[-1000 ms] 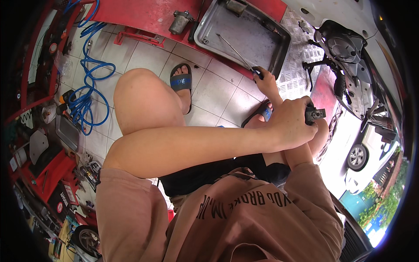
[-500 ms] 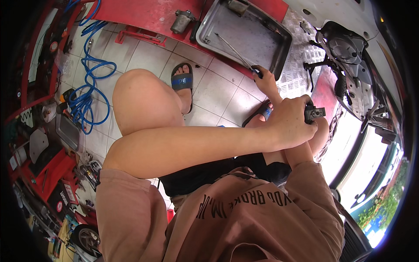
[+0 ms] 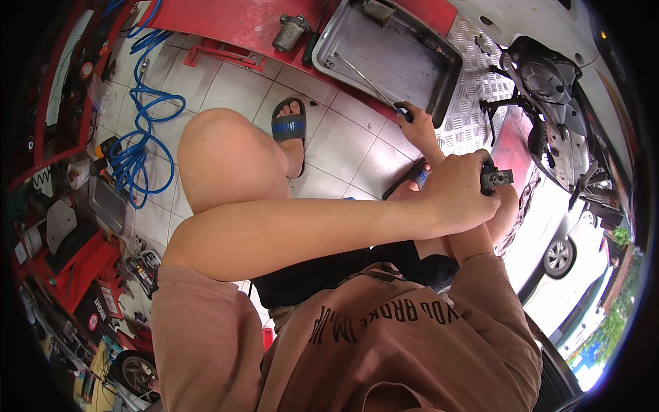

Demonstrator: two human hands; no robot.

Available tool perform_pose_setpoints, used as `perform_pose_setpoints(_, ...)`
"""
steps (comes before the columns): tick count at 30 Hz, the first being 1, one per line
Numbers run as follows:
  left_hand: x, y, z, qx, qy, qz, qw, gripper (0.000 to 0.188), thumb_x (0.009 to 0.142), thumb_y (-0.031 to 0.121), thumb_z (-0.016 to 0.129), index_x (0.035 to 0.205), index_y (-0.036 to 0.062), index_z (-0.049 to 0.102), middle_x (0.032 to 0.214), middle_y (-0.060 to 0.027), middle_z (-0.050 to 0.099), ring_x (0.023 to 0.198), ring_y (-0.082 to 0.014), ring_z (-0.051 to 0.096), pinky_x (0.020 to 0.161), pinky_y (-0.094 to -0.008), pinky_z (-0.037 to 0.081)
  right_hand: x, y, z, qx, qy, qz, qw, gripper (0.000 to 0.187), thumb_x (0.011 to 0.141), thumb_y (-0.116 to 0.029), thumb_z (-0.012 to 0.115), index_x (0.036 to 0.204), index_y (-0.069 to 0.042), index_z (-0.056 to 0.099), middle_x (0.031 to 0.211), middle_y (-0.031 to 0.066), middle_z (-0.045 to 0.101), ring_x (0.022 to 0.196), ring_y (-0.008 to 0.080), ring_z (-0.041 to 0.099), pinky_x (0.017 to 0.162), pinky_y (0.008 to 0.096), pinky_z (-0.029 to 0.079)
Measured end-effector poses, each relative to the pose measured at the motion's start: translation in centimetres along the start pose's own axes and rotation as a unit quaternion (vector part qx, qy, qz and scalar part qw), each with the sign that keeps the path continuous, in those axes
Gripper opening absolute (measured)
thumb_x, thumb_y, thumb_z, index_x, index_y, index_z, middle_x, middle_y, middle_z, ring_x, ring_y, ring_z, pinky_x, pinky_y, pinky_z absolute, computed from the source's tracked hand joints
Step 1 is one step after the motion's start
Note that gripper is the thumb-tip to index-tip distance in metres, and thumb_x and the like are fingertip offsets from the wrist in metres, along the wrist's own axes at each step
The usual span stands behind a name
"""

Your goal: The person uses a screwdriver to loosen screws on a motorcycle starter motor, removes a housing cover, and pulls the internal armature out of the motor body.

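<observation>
My left arm reaches across my body to the right. In my left hand (image 3: pixel 461 196) is a small dark metal block (image 3: pixel 500 180) with holes in its face, the fingers wrapped round it. Beyond it, my right hand (image 3: pixel 416 125) is closed round the dark handle of a long screwdriver (image 3: pixel 367 81). The screwdriver's thin shaft slants up and left over the rim of a metal tray (image 3: pixel 453 86), its tip above the tray's left part. My left hand and forearm hide part of my right forearm.
The tray stands on a red lift platform (image 3: pixel 240 20), with a cylindrical metal motor (image 3: pixel 291 33) beside it. A motorcycle engine (image 3: pixel 542 79) is at the right. A blue air hose (image 3: pixel 141 130) lies coiled on the tiles, near red tool shelving (image 3: pixel 75 268).
Both hands keep their grips and places. The view has shifted very slightly. Outside at the right, a light-coloured car with its wheel now shows.
</observation>
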State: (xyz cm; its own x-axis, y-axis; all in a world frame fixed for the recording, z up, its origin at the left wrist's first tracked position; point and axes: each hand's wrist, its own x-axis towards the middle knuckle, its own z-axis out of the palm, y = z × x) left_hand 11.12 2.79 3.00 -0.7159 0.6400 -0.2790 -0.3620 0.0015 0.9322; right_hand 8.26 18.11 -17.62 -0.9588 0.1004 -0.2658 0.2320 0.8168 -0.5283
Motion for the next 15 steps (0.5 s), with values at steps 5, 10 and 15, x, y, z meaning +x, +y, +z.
perform_pose_setpoints(5, 0.10, -0.06, 0.19, 0.009, 0.003, 0.010, 1.000, 0.024, 0.073, 0.018, 0.065, 0.087, -0.0008, 0.058, 0.072, -0.0160, 0.063, 0.070, -0.0321, 0.065, 0.069, -0.0408, 0.051, 0.07, 0.10, 0.17, -0.005, 0.000, -0.008, 1.000, 0.033, 0.083, -0.020, 0.062, 0.115, -0.009, 0.067, 0.083, 0.0171, 0.068, 0.071, 0.0241, 0.065, 0.070, 0.0348, 0.050)
perform_pose_setpoints(10, 0.11, -0.17, 0.28, 0.003, 0.002, 0.013, 1.000, 0.025, 0.073, 0.018, 0.065, 0.087, -0.0012, 0.058, 0.071, -0.0159, 0.063, 0.069, -0.0319, 0.065, 0.068, -0.0409, 0.051, 0.19, 0.17, 0.31, -0.002, 0.001, -0.015, 1.000, 0.033, 0.084, -0.020, 0.062, 0.115, -0.008, 0.066, 0.082, 0.0166, 0.068, 0.070, 0.0231, 0.065, 0.069, 0.0344, 0.049)
perform_pose_setpoints(15, 0.19, -0.29, 0.29, 0.005, 0.005, 0.016, 1.000, 0.025, 0.073, 0.018, 0.066, 0.088, -0.0012, 0.058, 0.071, -0.0161, 0.063, 0.069, -0.0320, 0.065, 0.067, -0.0408, 0.050, 0.31, -0.38, 0.15, 0.004, -0.013, 0.013, 1.000, 0.031, 0.084, -0.022, 0.061, 0.113, -0.011, 0.067, 0.088, 0.0201, 0.068, 0.081, 0.0328, 0.066, 0.077, 0.0390, 0.050)
